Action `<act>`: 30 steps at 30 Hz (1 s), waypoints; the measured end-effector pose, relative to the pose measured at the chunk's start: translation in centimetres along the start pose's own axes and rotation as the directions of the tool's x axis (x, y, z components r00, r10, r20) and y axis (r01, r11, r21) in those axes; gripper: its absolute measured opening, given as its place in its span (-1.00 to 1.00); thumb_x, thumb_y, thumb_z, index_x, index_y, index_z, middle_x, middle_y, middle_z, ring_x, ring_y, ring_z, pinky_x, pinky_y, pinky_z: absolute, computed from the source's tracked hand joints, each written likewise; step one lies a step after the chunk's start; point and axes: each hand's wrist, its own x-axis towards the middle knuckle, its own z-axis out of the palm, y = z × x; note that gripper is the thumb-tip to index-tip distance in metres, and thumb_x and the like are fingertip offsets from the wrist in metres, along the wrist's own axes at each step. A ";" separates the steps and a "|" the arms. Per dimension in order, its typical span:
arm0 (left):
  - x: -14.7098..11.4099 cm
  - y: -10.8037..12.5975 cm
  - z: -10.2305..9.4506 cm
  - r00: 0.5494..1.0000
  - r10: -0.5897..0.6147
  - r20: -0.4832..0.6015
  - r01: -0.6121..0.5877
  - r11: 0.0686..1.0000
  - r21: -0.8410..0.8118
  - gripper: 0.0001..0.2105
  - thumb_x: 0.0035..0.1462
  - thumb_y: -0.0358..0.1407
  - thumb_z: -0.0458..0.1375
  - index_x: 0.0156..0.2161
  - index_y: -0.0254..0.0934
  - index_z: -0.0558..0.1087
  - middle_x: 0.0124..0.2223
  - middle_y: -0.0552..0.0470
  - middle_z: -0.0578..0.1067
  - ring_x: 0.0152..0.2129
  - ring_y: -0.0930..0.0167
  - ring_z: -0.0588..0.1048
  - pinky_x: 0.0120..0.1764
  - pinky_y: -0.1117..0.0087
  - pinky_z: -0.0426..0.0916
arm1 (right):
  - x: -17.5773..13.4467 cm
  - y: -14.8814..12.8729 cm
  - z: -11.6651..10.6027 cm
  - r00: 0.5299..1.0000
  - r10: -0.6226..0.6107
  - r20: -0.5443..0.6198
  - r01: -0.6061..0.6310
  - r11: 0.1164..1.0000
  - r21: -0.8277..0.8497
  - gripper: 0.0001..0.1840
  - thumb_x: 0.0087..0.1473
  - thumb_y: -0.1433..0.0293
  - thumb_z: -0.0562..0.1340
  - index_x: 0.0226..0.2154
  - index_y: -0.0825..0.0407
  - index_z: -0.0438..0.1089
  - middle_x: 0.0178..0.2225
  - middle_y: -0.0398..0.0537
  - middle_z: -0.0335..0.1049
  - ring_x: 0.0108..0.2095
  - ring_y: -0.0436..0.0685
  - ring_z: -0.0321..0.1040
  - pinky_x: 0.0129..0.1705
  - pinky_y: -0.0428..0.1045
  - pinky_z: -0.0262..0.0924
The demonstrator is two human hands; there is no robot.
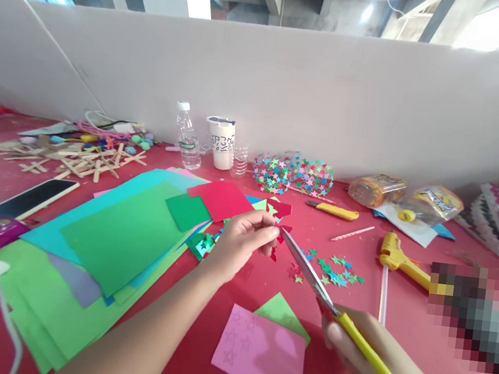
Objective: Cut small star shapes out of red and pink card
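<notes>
Red paper [286,237] pinched in left hand [248,235], scissors [350,329] in right hand [364,323].
Paper is up above the worktop [197,331], at the scissor tips; whether the blades touch it, cannot tell. Left hand: thumb and forefinger closed on the paper, other fingers curled under. Right hand: fingers wrapped round the yellow handles, blades looking nearly together. Judged handling: paper next to weightless, thin, fairly crisp, its narrow points likely to bend or tear; best held by its broadest part, fingertips back from the blades. Scissors likely stiff and heavier toward the metal; take by the handles only. Loose stars [334,274], probably light enough to scatter, lie near the right hand; pink sheet [257,356] lies between the forearms.
</notes>
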 end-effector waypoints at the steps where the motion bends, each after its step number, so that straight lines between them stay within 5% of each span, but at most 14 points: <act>1: 0.0 0.0 -0.1 1.000 -0.002 0.003 0.002 1.000 -0.002 -0.89 0.06 -0.27 0.24 -0.42 -0.25 0.47 -0.56 0.13 0.44 -0.62 0.51 0.37 -0.47 0.47 0.27 | 0.0 -0.1 0.0 1.000 0.024 0.007 -0.024 1.000 -0.003 -0.36 0.12 -0.22 0.17 -0.60 -0.02 0.23 -0.63 -0.20 0.22 -0.65 -0.01 0.10 -0.63 -0.11 0.07; 7: 0.1 0.0 -0.1 1.000 -0.010 0.017 0.011 0.999 -0.048 -0.90 0.06 -0.29 0.24 -0.42 -0.26 0.46 -0.58 0.15 0.43 -0.64 0.53 0.35 -0.51 0.48 0.23 | 0.5 0.1 0.5 0.993 0.105 0.050 -0.106 0.994 0.021 -0.32 0.06 -0.29 0.15 -0.58 -0.03 0.15 -0.68 -0.32 0.06 -0.73 -0.11 -0.06 -0.73 -0.15 -0.18; 12: 0.1 0.1 -0.1 1.000 -0.002 0.028 0.003 0.998 -0.067 -0.90 0.07 -0.30 0.24 -0.43 -0.26 0.46 -0.58 0.16 0.43 -0.65 0.55 0.35 -0.51 0.50 0.22 | 0.3 -0.3 0.4 0.989 0.145 0.031 -0.146 0.989 0.012 -0.32 0.05 -0.28 0.18 -0.59 -0.03 0.15 -0.68 -0.32 0.05 -0.71 -0.11 -0.06 -0.72 -0.15 -0.19; 21: 0.2 0.0 -0.4 0.997 -0.022 0.072 0.027 0.997 -0.076 -0.88 0.05 -0.30 0.25 -0.45 -0.27 0.44 -0.57 0.16 0.43 -0.65 0.57 0.34 -0.52 0.52 0.23 | 0.3 0.2 0.5 0.990 0.102 0.096 -0.096 0.993 -0.061 -0.21 -0.04 -0.45 -0.07 -0.53 -0.04 0.06 -0.63 -0.32 0.04 -0.70 -0.12 -0.10 -0.68 -0.14 -0.16; 30: 0.2 -0.3 -0.5 0.997 -0.031 0.067 0.036 0.996 -0.079 -0.88 0.03 -0.29 0.26 -0.44 -0.27 0.44 -0.58 0.16 0.42 -0.66 0.56 0.33 -0.54 0.52 0.21 | 0.5 0.3 0.3 0.988 0.123 0.097 -0.119 0.992 -0.046 -0.22 -0.01 -0.43 -0.03 -0.54 -0.04 0.11 -0.65 -0.31 0.07 -0.71 -0.11 -0.04 -0.71 -0.14 -0.17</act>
